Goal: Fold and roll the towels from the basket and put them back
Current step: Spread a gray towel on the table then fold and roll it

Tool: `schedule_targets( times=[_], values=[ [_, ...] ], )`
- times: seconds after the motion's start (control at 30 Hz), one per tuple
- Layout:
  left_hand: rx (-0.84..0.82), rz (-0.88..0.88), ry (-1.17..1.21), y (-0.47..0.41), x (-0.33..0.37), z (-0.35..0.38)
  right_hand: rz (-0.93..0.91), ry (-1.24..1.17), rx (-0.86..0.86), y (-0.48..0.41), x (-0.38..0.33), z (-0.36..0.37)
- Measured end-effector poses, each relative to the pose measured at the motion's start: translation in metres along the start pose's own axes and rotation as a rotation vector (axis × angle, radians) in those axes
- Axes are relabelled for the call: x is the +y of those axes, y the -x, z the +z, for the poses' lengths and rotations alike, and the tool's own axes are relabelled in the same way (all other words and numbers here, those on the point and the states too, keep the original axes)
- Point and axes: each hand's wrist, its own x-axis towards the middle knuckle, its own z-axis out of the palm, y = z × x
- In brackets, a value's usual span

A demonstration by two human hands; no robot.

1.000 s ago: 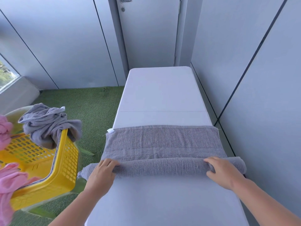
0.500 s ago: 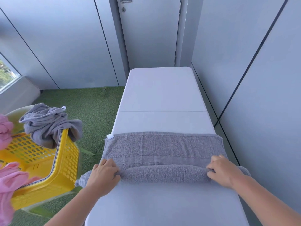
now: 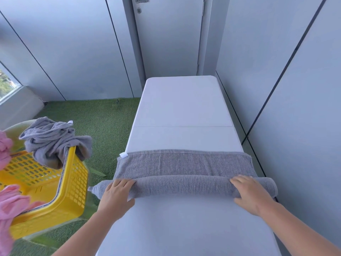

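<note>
A long white table (image 3: 181,108) runs from near to far, with a thin line across its middle. Its right side is just beside a grey wall (image 3: 295,89). A grey door (image 3: 168,34) with a handle stands past the far end. On the left the floor (image 3: 103,122) is a green grass mat. A bit of window (image 3: 7,84) shows far left.

The towel (image 3: 184,164) is grey and lies across the near half of the table. Its near part is rolled up and its far part lies flat. The left hand (image 3: 116,193) rests on the left end of the roll with its fingers flat, pressing down. The right hand (image 3: 252,194) does the same on the right end.

A yellow basket (image 3: 73,182) sits tilted on the left, near the table. A loose towel (image 3: 51,143) hangs over its far rim. Pink towels (image 3: 11,204) lie in it.
</note>
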Motion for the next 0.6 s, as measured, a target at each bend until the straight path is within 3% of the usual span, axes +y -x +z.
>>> schedule_targets(
  times=[0.23, 0.43, 0.6],
  values=[
    [-0.066, -0.051, -0.066, -0.008, 0.008, -0.008, 0.002, 0.114, -0.065, -0.003, -0.006, -0.014],
    [-0.026, -0.06, -0.079, -0.011, 0.013, -0.008, 0.033, 0.01, -0.076, -0.007, -0.004, -0.023],
    [0.092, -0.115, 0.113, -0.019, 0.009, -0.007, 0.086, -0.194, 0.116, -0.013, -0.003, -0.017]
  ],
)
